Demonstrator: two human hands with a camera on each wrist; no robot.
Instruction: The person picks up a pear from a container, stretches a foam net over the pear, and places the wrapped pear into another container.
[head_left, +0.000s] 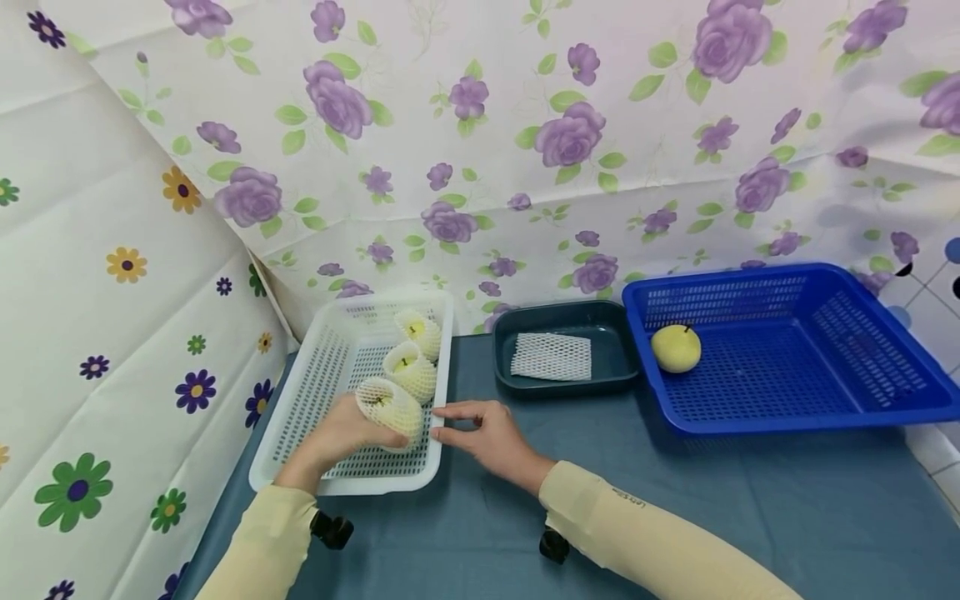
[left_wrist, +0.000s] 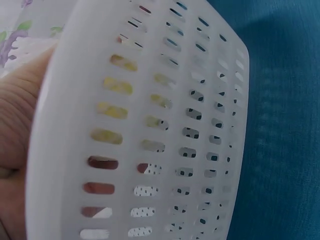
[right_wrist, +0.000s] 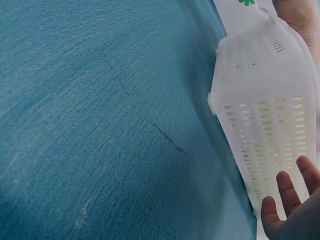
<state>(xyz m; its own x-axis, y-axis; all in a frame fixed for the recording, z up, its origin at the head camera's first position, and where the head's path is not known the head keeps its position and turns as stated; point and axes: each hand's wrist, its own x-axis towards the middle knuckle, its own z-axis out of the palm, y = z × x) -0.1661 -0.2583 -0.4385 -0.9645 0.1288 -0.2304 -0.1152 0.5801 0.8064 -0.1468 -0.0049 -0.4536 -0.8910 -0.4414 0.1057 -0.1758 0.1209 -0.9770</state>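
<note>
My left hand (head_left: 347,433) is inside a white plastic basket (head_left: 296,429), gripping the nearest of three yellow pears; this pear (head_left: 396,417) wears a white foam net sleeve. Behind it, a second netted pear (head_left: 412,379) and a third netted pear (head_left: 420,333) line the basket's right side. In the left wrist view the slotted basket wall (left_wrist: 65,140) hides most of the held pear. My right hand (head_left: 491,437) meets the basket's right rim with thumb and index fingertips. In the right wrist view its other fingers (right_wrist: 287,192) are spread outside the basket.
A dark green tray (head_left: 517,389) in the middle holds a flat, empty foam net (head_left: 551,357). At right, a blue basket (head_left: 795,421) holds one bare yellow pear (head_left: 677,348). Flowered sheeting (head_left: 465,167) rises behind and on the left of the blue-green table (head_left: 465,533).
</note>
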